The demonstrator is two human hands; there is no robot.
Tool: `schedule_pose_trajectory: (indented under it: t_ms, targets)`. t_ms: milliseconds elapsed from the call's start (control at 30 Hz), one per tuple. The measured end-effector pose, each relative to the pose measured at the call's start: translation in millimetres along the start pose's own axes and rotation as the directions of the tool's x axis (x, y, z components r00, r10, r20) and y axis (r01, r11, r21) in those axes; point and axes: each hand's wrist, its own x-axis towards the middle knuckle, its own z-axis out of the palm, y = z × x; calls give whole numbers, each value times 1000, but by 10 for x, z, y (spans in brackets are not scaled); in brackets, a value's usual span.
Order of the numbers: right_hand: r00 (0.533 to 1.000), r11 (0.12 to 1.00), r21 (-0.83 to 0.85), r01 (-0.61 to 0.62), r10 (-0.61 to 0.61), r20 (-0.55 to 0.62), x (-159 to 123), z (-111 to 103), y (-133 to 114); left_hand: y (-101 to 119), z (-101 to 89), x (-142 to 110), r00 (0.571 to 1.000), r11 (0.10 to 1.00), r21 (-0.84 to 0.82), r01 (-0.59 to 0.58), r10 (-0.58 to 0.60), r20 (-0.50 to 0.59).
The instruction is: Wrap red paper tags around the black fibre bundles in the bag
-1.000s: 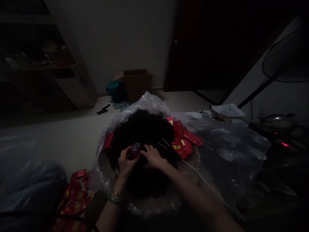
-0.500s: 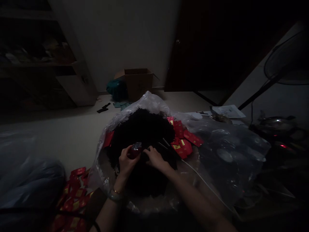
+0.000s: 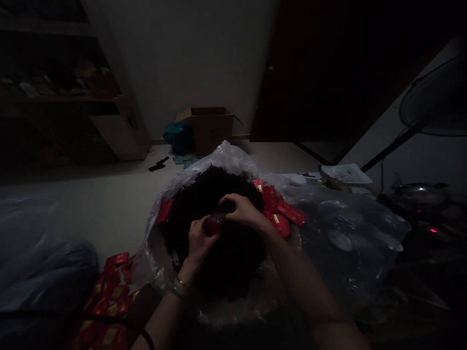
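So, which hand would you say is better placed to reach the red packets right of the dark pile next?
Probably the right hand: it is nearer those red packets, while the left hand holds a small reddish item farther off. Whether the right is empty is too dark to tell.

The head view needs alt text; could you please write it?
The left hand holds a small red packet above a dark heap in translucent plastic, the right hand curled close beside it. More red packets flank the heap.
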Motion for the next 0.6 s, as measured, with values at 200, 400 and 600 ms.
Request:
schedule_pose_trajectory:
  t_ms: [200,400,600]
  targets:
    - [991,988,-148,43,-24,132,44,57,-110,5,72,11,999,999,-38,32,-34,-34]
    - [995,993,-114,41,-31,91,8,95,-96,-54,86,-13,997,997,-48,55,-58,-54]
    - [994,996,42,83,-85,61,-3,213,-181,-92,108,-28,998,997,-63,38,-41,-47]
